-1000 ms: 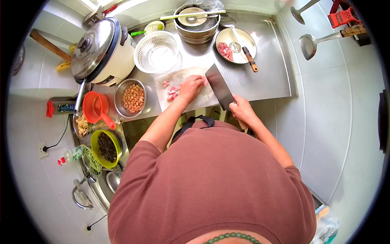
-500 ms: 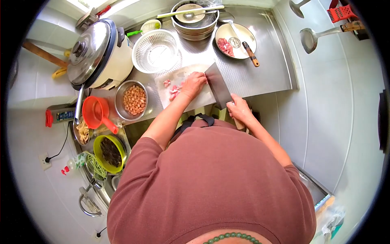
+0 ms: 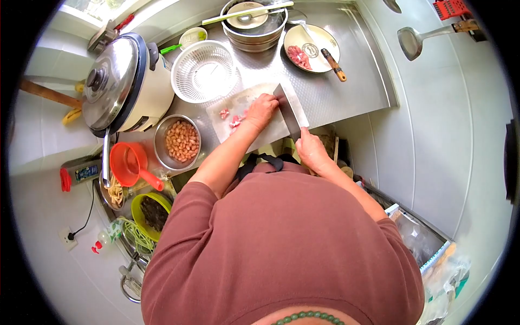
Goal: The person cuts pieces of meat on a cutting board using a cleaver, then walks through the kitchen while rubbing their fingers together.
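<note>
A pale cutting board (image 3: 221, 122) lies at the counter's front edge, with small pink pieces of raw meat (image 3: 236, 121) on its left half. My left hand (image 3: 262, 110) presses down on the board with bent, closed fingers; what they hold is hidden beneath them. Close to those fingertips stands the dark blade of a cleaver (image 3: 289, 115), seen nearly edge-on. My right hand (image 3: 311, 150) is wrapped round its handle, just past the board's front edge. More sliced raw meat (image 3: 299, 57) rests on a cream plate (image 3: 329, 44) beyond the board.
Left of the board stand a bowl of peanuts (image 3: 181, 142), an orange ladle (image 3: 129, 160) and a big cooker (image 3: 149, 100). Behind it are a white colander (image 3: 203, 70) and stacked metal pots (image 3: 254, 39). A knife with a brown handle (image 3: 333, 65) lies across the plate.
The cleaver has swung from showing its broad face to nearly edge-on, and my right hand has shifted slightly left. My left hand stays on the board. The whole view has shifted a little.
</note>
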The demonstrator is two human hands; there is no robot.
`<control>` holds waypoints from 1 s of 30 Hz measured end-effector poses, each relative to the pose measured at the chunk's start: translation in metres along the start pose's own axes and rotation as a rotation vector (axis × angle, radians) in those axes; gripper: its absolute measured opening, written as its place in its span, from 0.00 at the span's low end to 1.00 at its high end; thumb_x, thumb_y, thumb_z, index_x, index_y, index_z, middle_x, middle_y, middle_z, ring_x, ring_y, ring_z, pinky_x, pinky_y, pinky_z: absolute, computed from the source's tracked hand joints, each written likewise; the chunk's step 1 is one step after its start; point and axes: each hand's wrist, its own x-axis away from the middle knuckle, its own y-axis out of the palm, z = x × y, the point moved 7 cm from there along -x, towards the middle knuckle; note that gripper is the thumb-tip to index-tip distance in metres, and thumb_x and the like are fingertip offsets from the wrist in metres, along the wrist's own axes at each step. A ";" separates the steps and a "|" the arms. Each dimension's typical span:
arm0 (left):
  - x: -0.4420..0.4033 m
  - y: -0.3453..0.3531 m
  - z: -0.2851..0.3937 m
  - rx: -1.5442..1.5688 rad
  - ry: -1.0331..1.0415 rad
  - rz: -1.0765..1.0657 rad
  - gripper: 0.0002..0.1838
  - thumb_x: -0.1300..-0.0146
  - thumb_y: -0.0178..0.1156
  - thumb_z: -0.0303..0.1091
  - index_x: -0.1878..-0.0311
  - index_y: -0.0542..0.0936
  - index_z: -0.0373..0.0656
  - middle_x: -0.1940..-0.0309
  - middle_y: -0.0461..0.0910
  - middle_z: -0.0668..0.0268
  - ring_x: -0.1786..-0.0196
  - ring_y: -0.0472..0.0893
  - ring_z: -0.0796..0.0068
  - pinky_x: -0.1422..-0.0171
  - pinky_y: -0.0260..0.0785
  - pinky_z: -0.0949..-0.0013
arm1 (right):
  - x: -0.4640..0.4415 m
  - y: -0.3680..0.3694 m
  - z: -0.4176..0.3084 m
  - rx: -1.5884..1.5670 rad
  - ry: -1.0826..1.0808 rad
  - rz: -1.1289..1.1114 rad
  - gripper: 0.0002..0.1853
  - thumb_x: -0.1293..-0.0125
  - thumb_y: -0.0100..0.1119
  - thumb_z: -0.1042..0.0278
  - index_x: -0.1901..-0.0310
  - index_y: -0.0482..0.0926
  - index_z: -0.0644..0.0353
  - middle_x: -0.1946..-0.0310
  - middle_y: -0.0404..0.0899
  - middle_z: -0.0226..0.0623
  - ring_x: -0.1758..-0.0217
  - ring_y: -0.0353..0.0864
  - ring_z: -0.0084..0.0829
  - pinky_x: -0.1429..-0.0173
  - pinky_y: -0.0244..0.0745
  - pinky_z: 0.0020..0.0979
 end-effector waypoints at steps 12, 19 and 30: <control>0.005 0.009 -0.002 -0.061 0.021 -0.073 0.10 0.49 0.57 0.29 0.62 0.82 0.45 0.56 0.82 0.69 0.56 0.78 0.64 0.52 0.74 0.66 | -0.055 0.005 -0.030 0.084 -0.092 0.135 0.12 0.36 0.50 0.67 0.58 0.66 0.67 0.70 0.79 0.59 0.64 0.80 0.59 0.58 0.76 0.52; 0.003 -0.016 -0.020 0.394 -0.271 0.061 0.11 0.46 0.54 0.21 0.60 0.81 0.41 0.62 0.82 0.58 0.58 0.81 0.57 0.51 0.73 0.64 | -0.072 0.003 -0.016 0.021 -0.038 0.125 0.12 0.36 0.46 0.66 0.56 0.69 0.66 0.66 0.79 0.61 0.59 0.79 0.59 0.53 0.74 0.53; 0.016 -0.039 -0.025 0.257 -0.297 0.189 0.09 0.48 0.57 0.20 0.63 0.81 0.40 0.61 0.80 0.57 0.59 0.80 0.56 0.52 0.72 0.63 | -0.041 -0.018 0.003 -0.131 -0.109 0.135 0.16 0.39 0.44 0.67 0.54 0.71 0.68 0.66 0.78 0.63 0.60 0.78 0.60 0.53 0.72 0.52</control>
